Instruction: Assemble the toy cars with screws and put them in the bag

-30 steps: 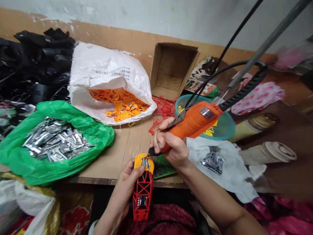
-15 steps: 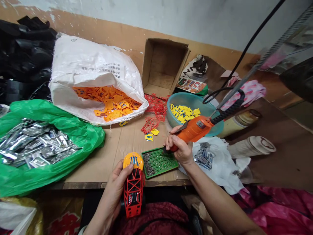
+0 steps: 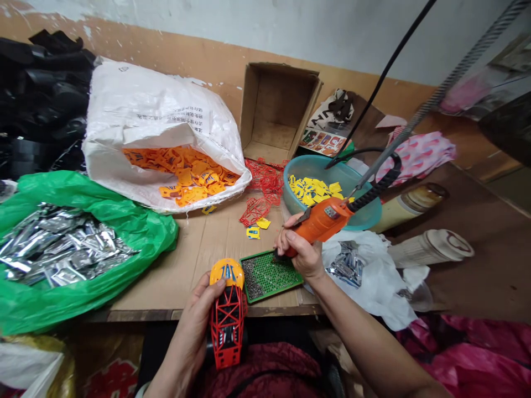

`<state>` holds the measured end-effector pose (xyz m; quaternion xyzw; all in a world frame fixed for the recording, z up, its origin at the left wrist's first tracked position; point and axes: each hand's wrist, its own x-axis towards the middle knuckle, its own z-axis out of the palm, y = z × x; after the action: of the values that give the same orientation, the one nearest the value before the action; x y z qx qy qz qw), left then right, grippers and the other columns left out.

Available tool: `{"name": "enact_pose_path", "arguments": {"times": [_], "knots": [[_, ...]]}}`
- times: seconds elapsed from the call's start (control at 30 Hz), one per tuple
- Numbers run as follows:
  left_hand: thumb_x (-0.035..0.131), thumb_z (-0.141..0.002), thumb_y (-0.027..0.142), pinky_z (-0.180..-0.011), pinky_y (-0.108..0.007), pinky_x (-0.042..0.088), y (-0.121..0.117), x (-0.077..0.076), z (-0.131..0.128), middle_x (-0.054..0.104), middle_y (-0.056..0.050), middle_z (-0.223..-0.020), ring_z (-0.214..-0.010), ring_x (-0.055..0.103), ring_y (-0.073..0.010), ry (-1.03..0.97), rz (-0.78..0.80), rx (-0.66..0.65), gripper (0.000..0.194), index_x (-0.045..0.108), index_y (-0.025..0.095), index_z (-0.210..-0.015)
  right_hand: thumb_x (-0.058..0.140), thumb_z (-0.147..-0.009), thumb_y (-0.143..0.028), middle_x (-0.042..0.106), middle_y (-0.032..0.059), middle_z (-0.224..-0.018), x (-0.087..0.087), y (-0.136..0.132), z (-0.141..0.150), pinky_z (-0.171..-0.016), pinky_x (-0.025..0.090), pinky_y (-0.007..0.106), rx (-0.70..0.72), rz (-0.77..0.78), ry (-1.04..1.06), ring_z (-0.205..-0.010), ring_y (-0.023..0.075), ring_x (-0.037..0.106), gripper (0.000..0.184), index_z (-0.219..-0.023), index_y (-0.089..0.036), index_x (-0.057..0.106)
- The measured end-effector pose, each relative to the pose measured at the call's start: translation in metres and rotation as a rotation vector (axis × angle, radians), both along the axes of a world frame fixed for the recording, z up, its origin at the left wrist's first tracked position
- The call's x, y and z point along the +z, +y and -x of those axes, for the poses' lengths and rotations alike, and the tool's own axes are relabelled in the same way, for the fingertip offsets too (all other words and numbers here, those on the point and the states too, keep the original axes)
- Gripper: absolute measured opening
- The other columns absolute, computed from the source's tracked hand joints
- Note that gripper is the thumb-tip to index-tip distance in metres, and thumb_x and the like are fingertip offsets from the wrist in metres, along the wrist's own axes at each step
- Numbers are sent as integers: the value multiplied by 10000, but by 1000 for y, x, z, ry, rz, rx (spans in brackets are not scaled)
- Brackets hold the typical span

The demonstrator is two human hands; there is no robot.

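Observation:
A toy car (image 3: 227, 320) with a red lattice frame and an orange-yellow front panel is gripped in my left hand (image 3: 199, 309), its thumb lying on the panel. My right hand (image 3: 302, 251) is wrapped round an orange electric screwdriver (image 3: 322, 220), tilted with its nose down to the left. That nose is over the green screw tray (image 3: 277, 296), and the bit's tip is hard to make out. Many small screws (image 3: 254, 279) lie in the tray, heaped toward its left side. The tray rests at the table's front edge, just right of the car.
Behind are a white sack (image 3: 161, 99) of orange panels, red lattice frames (image 3: 265, 179) and a teal basin (image 3: 296, 168) of yellow pieces. A green bag (image 3: 153, 232) of silvery parts stands left. A coiled cable (image 3: 448, 83) rises from the screwdriver. Two bottles (image 3: 431, 246) lie right.
The screwdriver and my right hand have shifted slightly left and down over the screw tray. My left hand still holds the toy car in nearly the same place.

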<state>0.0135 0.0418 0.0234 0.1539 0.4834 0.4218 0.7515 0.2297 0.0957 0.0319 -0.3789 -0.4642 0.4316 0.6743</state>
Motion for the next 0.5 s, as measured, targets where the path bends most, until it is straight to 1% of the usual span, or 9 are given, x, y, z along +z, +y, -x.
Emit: {"name": "enact_pose_path", "arguments": {"times": [0.07,0.13,0.2,0.3,0.4,0.5], "knots": [[867,-692,378,-567,-259,569,0,-1,1,760,-39,-772,-587,686,-173,-5,-4,-7,481,672,164,-1077,716,-856,-387,542,-100,-539,2,1,0,-539,506,315,2,-4,-10,-423,143,531,257,-987,-239,552],[867,-693,366,-578,-263,571,0,-2,3,764,-45,-786,-600,689,-174,-12,-5,-17,479,667,165,-1079,717,-844,-380,532,-101,-523,9,1,2,-533,495,318,-2,-7,0,-416,146,525,250,-975,-237,559],[862,-701,350,-600,-281,581,-1,-3,4,766,-52,-801,-613,693,-180,-23,-12,-22,472,661,161,-1085,719,-820,-380,515,-100,-502,23,2,6,-533,490,322,-12,-13,44,-407,147,515,248,-954,-237,567],[833,-738,356,-599,-281,572,-1,-4,4,754,-53,-789,-610,684,-176,-39,-46,-40,456,652,148,-1102,723,-775,-382,496,-98,-484,52,3,19,-531,490,317,-1,-33,150,-394,138,499,250,-915,-241,572],[827,-746,356,-588,-273,556,-1,-4,3,744,-53,-781,-605,671,-171,-42,-65,-71,443,649,139,-1088,699,-769,-364,484,-97,-481,76,3,38,-508,483,306,69,-67,238,-379,128,476,214,-896,-244,574],[830,-743,346,-608,-270,550,-2,-2,2,743,-60,-799,-623,664,-164,-45,-83,-59,427,656,134,-1070,682,-781,-375,466,-100,-480,85,2,60,-491,491,316,181,-61,277,-364,129,449,200,-890,-253,567]]}}
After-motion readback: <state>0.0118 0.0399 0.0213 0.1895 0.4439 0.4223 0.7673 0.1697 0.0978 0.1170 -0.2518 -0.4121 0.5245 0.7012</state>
